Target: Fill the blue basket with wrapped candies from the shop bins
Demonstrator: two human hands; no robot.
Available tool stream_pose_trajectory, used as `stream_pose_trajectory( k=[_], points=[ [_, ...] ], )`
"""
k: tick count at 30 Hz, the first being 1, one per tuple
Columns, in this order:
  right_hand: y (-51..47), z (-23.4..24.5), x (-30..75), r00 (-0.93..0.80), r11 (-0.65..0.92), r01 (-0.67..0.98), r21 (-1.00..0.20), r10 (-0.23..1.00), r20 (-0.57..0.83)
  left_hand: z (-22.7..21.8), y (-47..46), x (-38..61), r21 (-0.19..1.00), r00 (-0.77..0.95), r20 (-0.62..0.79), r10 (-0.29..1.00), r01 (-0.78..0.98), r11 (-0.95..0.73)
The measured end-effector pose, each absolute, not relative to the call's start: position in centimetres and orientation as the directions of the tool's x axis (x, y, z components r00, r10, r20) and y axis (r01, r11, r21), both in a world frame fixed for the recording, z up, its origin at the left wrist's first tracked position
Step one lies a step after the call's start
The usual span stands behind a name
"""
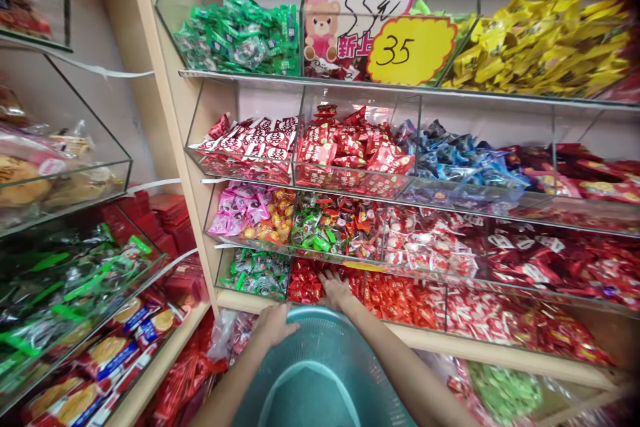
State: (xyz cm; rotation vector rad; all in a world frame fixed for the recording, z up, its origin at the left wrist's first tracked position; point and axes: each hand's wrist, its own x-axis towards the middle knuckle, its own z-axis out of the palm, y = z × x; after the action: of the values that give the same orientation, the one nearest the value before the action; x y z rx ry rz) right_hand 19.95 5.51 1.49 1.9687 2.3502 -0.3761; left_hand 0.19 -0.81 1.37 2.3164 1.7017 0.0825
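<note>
A person's left hand [274, 323] lies over the rim of a teal basket [320, 340], its grip unclear from this view, while the right hand [336, 290], fingers [326, 275] spread apart, touches red sweets [305, 282] in a glass bin [415, 300] on the bottom shelf [450, 343], no packet lifted.

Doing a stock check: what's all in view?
Green-wrapped sweets: one bin, top shelf, left
Yellow-wrapped sweets: one bin, top shelf, right
Price sign: one, yellow, top shelf, reads 35
Red-and-white packets: two bins, second shelf, left
Blue-wrapped sweets: one bin, second shelf, middle
Biscuit packets: several, blue and yellow, left shelving, low
Red-wrapped sweets: one bin, bottom shelf, left of centre
Plastic basket: one, teal, below both hands
Left hand: one, on basket rim
Right hand: one, at red-wrapped sweets
</note>
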Motion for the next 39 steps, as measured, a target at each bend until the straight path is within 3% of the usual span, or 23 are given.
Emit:
stream_pose_trajectory(
  k=[4, 7, 13, 20, 26, 30, 34, 36, 39],
  points=[
    [5.8, 1.4, 19.9, -0.12, 0.109, 0.992, -0.069, 0.975, -0.186, 1.4, -0.8, 0.1, 0.242, 0.31, -0.105, 0.945, 0.93, -0.278],
    [5.6, 1.5, 20.4, -0.109, 0.097, 0.992, -0.086, 0.983, -0.15, 1.3, -0.8, 0.1, 0.229, 0.309, -0.104, 0.945, 0.933, -0.279],
    [5.6, 2.0, 21.9, -0.158, 0.133, 0.966, -0.221, 0.982, -0.099, 1.1, -0.7, 0.2, 0.22, 0.305, -0.11, 0.946, 0.936, -0.276],
    [6.5, 2.2, 22.9, -0.02, 0.013, 0.849, -0.528, 1.0, -0.008, 1.1, -0.6, 0.2, 0.217, 0.3, -0.126, 0.945, 0.938, -0.269],
    [7.2, 3.1, 23.1, 0.069, -0.045, 0.552, -0.833, 0.998, -0.009, 1.3, -0.6, 0.3, 0.206, 0.292, -0.136, 0.947, 0.943, -0.261],
    [6.0, 3.4, 22.4, 0.073, -0.091, 0.274, -0.958, 0.995, -0.073, 1.1, -0.5, 0.2, 0.201, 0.302, -0.131, 0.944, 0.941, -0.273],
    [2.2, 3.4, 21.7, -0.037, -0.138, 0.042, -0.99, 0.989, -0.14, 0.8, -0.3, 0.1, 0.208, 0.316, -0.126, 0.94, 0.935, -0.286],
    [-0.2, 3.5, 21.6, -0.195, -0.23, -0.217, -0.949, 0.962, -0.189, 0.8, -0.3, 0.1, 0.212, 0.314, -0.131, 0.941, 0.936, -0.282],
    [-3.6, 3.9, 21.4, -0.334, -0.319, -0.366, -0.874, 0.922, -0.196, 1.1, -0.4, 0.2, 0.236, 0.306, -0.148, 0.94, 0.934, -0.267]
  ],
)
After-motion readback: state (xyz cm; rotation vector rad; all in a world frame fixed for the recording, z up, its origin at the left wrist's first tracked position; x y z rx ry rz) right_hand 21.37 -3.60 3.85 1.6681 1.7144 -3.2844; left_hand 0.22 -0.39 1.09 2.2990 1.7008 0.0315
